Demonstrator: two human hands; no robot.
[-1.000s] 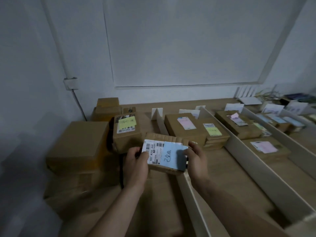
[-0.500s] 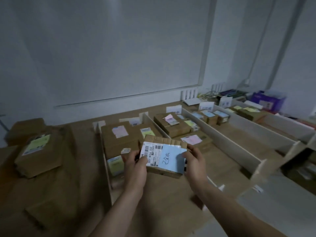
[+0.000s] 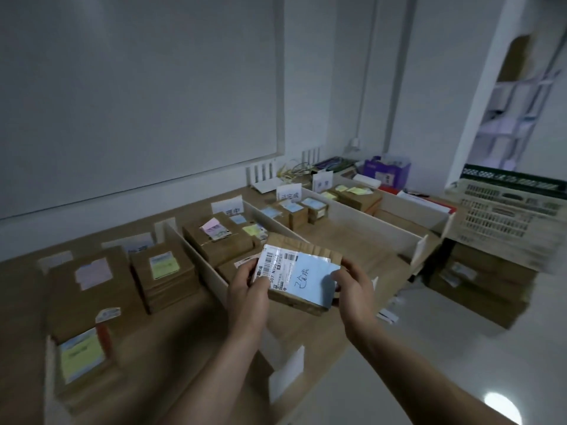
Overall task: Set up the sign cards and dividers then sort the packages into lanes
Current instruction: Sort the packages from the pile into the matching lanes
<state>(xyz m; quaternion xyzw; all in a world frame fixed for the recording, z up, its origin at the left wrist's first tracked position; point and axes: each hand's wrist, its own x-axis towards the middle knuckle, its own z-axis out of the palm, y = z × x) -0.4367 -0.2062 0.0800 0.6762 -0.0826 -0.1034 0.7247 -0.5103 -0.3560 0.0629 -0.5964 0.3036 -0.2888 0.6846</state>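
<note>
Wood table [image 3: 190,326], mid-frame: white board dividers [image 3: 365,217] form lanes holding brown cardboard packages [image 3: 221,243], pastel notes on top. Perforated plastic crate [image 3: 506,222], right. Centre: flat blue-noted box [image 3: 302,271], ends gripped by left hand [image 3: 248,296] and right hand [image 3: 356,289], fingers curled.

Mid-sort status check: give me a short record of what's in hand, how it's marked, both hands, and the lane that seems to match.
held item: cardboard package, lifted over the near ends of the lanes
marking: handwritten blue note beside a barcode label
left hand: grips its left edge
right hand: grips its right edge
lanes: white dividers, sign card at the far end
likely match: lane holding blue-note packages
</note>
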